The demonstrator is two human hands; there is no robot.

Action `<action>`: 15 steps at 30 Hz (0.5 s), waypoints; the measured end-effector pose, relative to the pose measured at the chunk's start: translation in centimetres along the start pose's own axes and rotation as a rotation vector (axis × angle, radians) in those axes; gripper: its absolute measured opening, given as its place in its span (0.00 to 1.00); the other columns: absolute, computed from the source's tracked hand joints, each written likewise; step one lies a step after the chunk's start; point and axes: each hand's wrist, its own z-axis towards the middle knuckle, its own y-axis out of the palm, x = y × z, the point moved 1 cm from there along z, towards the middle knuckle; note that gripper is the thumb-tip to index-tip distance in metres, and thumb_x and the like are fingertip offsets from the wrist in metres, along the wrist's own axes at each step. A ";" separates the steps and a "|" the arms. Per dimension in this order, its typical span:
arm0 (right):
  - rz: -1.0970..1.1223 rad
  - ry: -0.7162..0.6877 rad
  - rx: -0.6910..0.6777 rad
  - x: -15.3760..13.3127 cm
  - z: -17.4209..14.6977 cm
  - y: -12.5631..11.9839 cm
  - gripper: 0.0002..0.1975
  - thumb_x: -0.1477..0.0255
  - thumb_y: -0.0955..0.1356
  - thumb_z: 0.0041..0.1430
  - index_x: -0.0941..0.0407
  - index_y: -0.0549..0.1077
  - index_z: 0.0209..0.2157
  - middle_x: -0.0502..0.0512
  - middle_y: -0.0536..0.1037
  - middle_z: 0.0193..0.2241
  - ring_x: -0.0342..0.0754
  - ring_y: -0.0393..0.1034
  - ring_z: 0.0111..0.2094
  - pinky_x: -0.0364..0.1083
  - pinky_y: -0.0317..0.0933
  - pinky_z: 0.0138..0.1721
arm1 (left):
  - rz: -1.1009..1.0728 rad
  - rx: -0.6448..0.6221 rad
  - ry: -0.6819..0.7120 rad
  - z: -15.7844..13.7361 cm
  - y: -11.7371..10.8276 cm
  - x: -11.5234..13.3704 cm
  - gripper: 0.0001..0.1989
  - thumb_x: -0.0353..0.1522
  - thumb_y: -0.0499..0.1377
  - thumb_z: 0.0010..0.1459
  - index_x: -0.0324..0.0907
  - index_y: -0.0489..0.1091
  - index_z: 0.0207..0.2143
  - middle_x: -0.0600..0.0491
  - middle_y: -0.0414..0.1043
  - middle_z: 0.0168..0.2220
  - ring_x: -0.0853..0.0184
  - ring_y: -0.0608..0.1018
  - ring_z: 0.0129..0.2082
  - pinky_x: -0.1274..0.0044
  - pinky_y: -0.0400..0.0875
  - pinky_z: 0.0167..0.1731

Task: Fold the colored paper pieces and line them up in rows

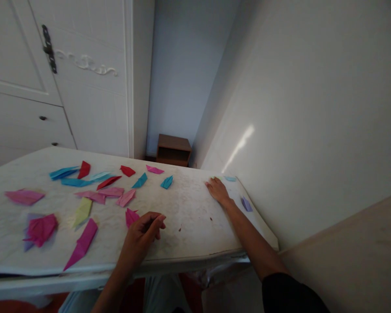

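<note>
- White tabletop (192,208): magenta origami piece (130,216) lies at left hand (146,228)'s ten o'clock; leftward sweep could crush it.
- Left fingertips together; right hand (217,190): cannot tell grip.

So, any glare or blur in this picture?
In the head view, a bright streak of glare slants across the right-hand wall; also in the head view, the yellow paper looks smeared at its lower end, and the light is dim overall.

We had our table (192,217) pretty littered, mostly on the left: folded pink papers (24,197), blue papers (140,180), red papers (127,171), a yellowish paper (83,210), plus a purple paper (246,204) far right.
</note>
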 end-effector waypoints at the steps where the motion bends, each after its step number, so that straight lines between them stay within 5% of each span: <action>1: -0.001 0.014 0.011 0.0 0.1 0.1 0.23 0.61 0.56 0.69 0.60 0.66 0.56 0.65 0.66 0.59 0.53 0.53 0.63 0.52 0.47 0.61 | -0.001 0.002 -0.002 0.0 0.0 0.0 0.17 0.45 0.59 0.53 0.40 0.72 0.25 0.54 0.71 0.21 0.72 0.69 0.17 0.81 0.63 0.18; 15: 0.099 0.096 0.188 -0.4 -0.3 -0.2 0.24 0.64 0.60 0.65 0.64 0.67 0.56 0.70 0.65 0.58 0.59 0.57 0.60 0.55 0.52 0.59 | -0.030 0.021 -0.035 0.0 -0.1 -0.3 0.17 0.44 0.59 0.55 0.40 0.72 0.25 0.56 0.68 0.18 0.73 0.68 0.18 0.81 0.62 0.19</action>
